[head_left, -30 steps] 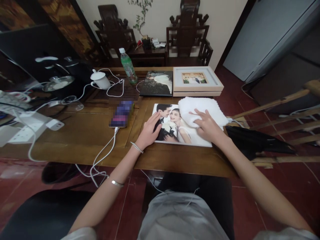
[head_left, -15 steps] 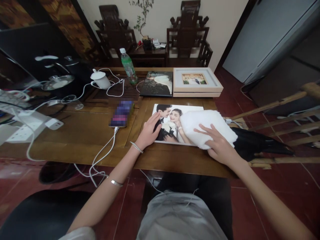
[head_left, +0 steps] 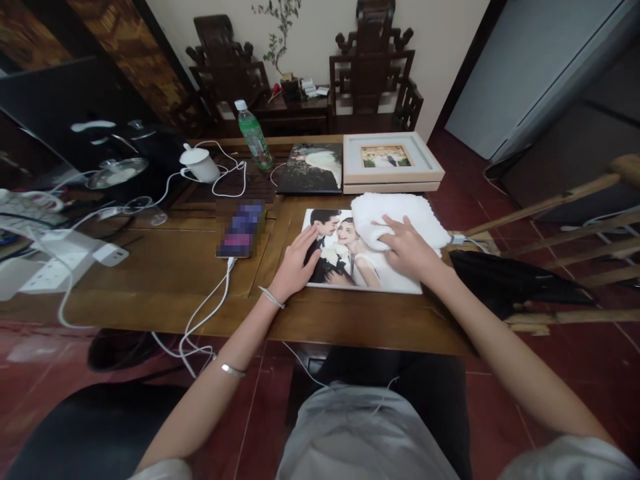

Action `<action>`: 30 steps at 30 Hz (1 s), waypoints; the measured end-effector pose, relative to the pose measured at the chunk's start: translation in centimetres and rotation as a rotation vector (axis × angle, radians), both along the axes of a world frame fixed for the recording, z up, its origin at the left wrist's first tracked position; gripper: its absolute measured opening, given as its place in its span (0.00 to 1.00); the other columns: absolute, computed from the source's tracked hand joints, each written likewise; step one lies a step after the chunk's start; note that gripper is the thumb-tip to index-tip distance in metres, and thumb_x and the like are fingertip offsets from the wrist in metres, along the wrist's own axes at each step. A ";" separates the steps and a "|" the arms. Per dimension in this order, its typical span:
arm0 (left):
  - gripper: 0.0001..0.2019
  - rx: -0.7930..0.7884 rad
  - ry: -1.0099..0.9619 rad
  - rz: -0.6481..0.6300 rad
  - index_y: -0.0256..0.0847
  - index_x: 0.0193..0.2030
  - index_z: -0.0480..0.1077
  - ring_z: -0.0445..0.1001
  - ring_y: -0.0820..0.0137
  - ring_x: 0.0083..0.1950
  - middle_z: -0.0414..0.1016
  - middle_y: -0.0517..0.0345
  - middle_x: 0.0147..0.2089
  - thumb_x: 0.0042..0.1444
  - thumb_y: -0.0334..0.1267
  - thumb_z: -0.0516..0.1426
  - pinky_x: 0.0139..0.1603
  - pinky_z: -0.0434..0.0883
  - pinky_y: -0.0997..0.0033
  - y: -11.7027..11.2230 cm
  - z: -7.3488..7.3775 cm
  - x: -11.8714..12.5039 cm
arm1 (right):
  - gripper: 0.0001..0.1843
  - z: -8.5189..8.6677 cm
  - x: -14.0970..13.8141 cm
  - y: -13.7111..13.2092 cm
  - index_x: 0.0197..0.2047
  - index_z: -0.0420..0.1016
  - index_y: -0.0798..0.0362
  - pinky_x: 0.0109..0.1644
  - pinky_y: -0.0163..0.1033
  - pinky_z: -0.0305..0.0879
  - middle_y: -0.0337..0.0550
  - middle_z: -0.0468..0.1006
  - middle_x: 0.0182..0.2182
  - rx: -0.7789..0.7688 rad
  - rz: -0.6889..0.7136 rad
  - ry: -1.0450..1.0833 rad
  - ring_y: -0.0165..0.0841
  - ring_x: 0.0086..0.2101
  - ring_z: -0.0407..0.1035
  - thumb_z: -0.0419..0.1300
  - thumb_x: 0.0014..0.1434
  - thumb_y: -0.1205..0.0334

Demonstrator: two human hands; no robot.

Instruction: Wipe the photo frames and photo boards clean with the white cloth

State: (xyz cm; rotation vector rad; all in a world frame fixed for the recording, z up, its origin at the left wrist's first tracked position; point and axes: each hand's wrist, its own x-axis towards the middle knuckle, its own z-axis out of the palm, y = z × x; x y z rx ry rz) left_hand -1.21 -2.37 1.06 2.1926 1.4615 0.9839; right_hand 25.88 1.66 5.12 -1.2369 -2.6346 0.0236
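A smooth-faced wedding photo panel (head_left: 340, 263) with a soft sheen lies on a brown wooden table (head_left: 170, 280), its grain under a dull varnish. Over the panel's far right part, a white towel (head_left: 420, 217) of fluffy, matt cloth. Beyond the panel, a picture frame (head_left: 393, 182) with pale, wood-like sides. Beyond and left of it, a glossy white, ceramic-looking lidded cup (head_left: 200, 165) and a see-through green plastic bottle (head_left: 255, 140). Nearer than the panel, a grey cloth shirt (head_left: 360, 433); left of that, a shiny metal bangle (head_left: 233, 370).
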 end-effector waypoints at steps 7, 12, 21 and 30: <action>0.22 0.007 -0.001 -0.005 0.42 0.65 0.58 0.52 0.64 0.70 0.56 0.51 0.69 0.64 0.38 0.48 0.69 0.52 0.52 0.0 -0.2 -0.1 | 0.19 -0.7 -0.1 -5.3 0.36 0.77 0.56 0.60 0.73 0.47 0.55 0.65 0.60 0.104 0.021 -0.014 0.55 0.63 0.50 0.51 0.45 0.79; 0.22 0.008 0.004 0.001 0.40 0.64 0.59 0.52 0.64 0.70 0.57 0.49 0.68 0.64 0.38 0.48 0.69 0.52 0.54 0.0 -0.2 0.0 | 0.16 -0.9 0.2 -9.3 0.31 0.77 0.56 0.59 0.73 0.49 0.58 0.64 0.61 0.171 0.044 -0.047 0.59 0.61 0.52 0.53 0.45 0.79; 0.23 0.002 0.005 -0.006 0.42 0.65 0.58 0.52 0.63 0.70 0.56 0.51 0.69 0.64 0.38 0.48 0.69 0.52 0.53 0.0 -0.2 0.0 | 0.17 -0.2 0.1 -4.6 0.35 0.77 0.56 0.60 0.70 0.49 0.54 0.66 0.60 0.070 0.099 -0.041 0.55 0.62 0.52 0.52 0.46 0.79; 0.23 -0.031 0.009 0.008 0.40 0.65 0.58 0.52 0.63 0.70 0.56 0.49 0.69 0.64 0.38 0.48 0.69 0.52 0.54 -0.1 0.2 0.1 | 0.24 0.5 -1.8 2.4 0.48 0.73 0.61 0.62 0.64 0.49 0.61 0.67 0.58 0.042 0.031 -0.072 0.49 0.62 0.53 0.49 0.49 0.79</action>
